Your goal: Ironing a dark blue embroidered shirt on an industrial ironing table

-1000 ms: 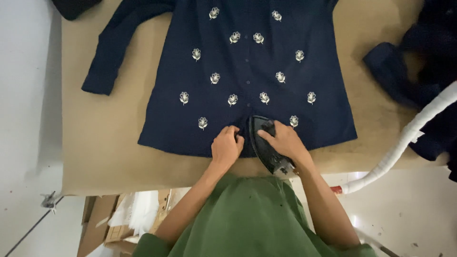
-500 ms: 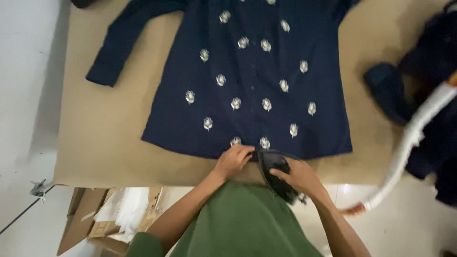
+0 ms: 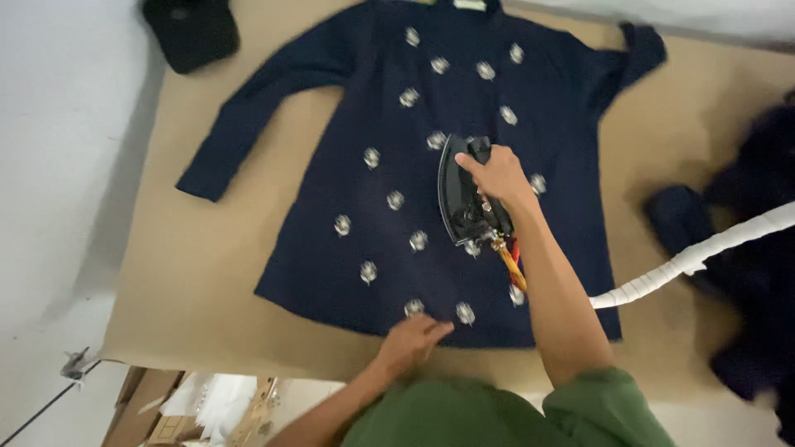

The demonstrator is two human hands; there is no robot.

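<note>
One iron point(image 3: 464, 194), one shirt point(image 3: 431, 165).

I stand at a pressing station in a garment workshop, my table point(image 3: 207, 273) padded and covered in tan cloth rather than built like a household ironing board. A heavy black iron point(image 3: 460, 192) sits on a navy embroidered shirt point(image 3: 373, 240), fed by a wrapped white hose point(image 3: 704, 252) of the sort steam irons use in tailoring shops. More dark garments point(image 3: 754, 248) are heaped at the table's right edge, and cardboard boxes point(image 3: 153, 414) sit on the bare floor below.
</note>
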